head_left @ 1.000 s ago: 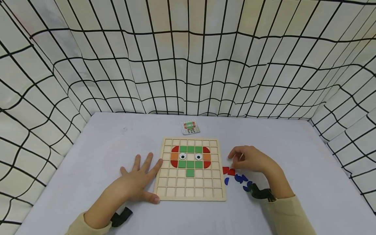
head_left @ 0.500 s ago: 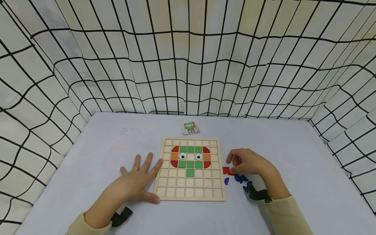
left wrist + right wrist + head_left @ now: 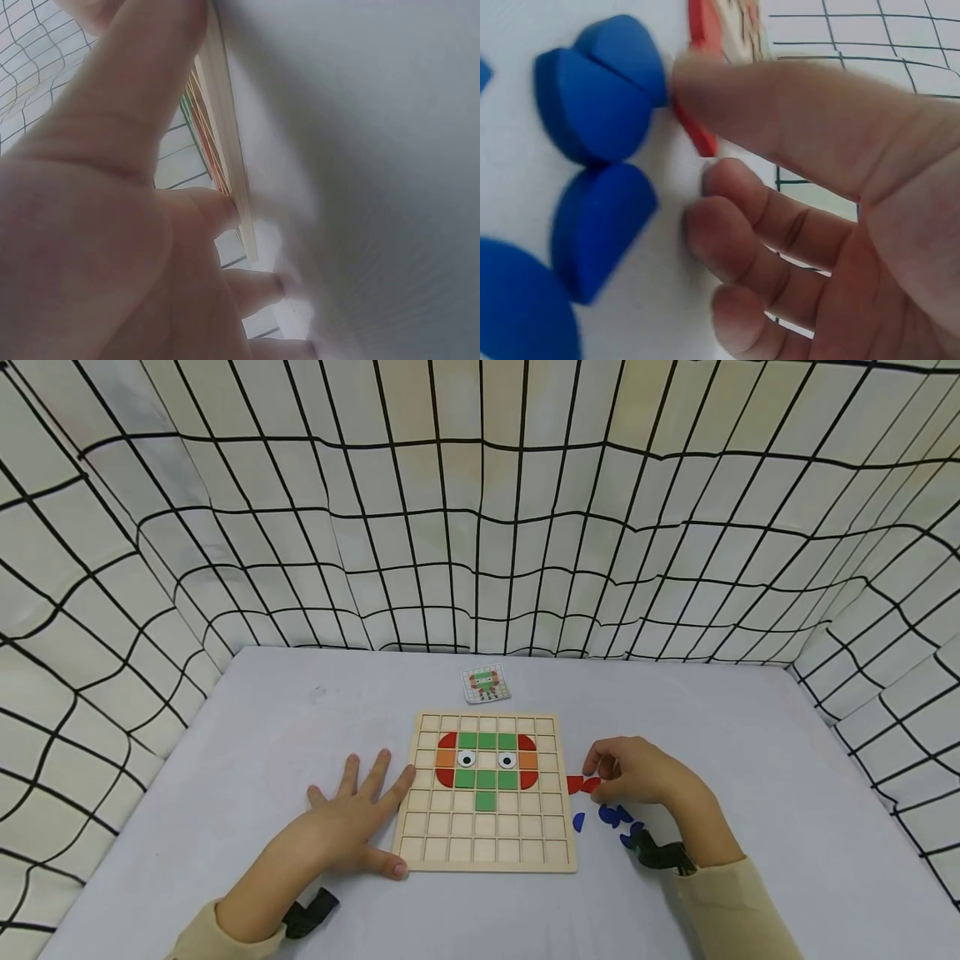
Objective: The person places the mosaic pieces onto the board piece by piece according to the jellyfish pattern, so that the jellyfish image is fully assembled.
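My left hand [image 3: 348, 827] rests with spread fingers at the left side of the wooden grid board [image 3: 450, 852], forefinger and thumb at its edge. The left wrist view shows that thumb [image 3: 142, 82] along the board's rim. Beyond the board's right edge, my right hand [image 3: 637, 768] pinches a red quarter-round tile [image 3: 591, 785] between thumb and forefinger; the thumb [image 3: 727, 90] covers part of it in the right wrist view. A second red tile [image 3: 573, 785] lies beside it. Green, orange and red tiles and two eye tiles [image 3: 467, 759] form a face on the board.
Several blue half-round pieces [image 3: 611, 815] lie near the right wrist, with one blue piece [image 3: 578, 822] closer to the board. A small picture card [image 3: 486, 683] lies behind the board. Black netting [image 3: 480, 514] surrounds the back and sides of the white table [image 3: 300, 710].
The right hand has come down onto the red tiles, and both have shifted slightly away from the person. The left hand and the board have stayed in place.
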A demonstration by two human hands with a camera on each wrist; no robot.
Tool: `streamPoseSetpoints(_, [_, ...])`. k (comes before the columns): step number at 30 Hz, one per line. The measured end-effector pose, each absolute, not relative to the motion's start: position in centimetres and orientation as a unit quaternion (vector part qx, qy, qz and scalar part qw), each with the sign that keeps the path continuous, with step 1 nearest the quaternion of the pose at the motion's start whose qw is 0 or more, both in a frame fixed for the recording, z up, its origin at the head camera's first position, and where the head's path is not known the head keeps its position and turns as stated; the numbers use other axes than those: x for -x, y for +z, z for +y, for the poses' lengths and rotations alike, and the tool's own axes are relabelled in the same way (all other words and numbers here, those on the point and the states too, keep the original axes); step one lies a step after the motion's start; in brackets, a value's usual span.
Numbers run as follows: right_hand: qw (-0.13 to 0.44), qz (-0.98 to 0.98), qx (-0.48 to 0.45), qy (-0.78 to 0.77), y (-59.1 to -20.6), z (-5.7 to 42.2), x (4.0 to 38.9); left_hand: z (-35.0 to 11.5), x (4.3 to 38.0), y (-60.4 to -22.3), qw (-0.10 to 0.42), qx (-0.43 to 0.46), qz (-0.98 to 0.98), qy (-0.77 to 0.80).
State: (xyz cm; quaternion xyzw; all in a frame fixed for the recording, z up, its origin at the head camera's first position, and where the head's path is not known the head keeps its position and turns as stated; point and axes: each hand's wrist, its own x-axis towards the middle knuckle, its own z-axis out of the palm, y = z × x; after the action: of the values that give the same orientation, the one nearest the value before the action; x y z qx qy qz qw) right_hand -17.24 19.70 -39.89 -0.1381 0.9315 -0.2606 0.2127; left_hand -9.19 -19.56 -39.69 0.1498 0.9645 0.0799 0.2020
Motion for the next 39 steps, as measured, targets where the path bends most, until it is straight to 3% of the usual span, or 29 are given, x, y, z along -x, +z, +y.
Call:
streamPoseSetpoints(24, [0.163,0.914,0.18,-0.325,-40.1,20.0,18.0,-19.5,9.3,-39.8,0.203,-0.145,0.965,0.078])
streamPoseSetpoints(39, [0.175,0.875,0.204,-0.404,-40.0,19.0,17.6,-19.6,9.3,-39.9,0.206,-0.142,0.965,0.08])
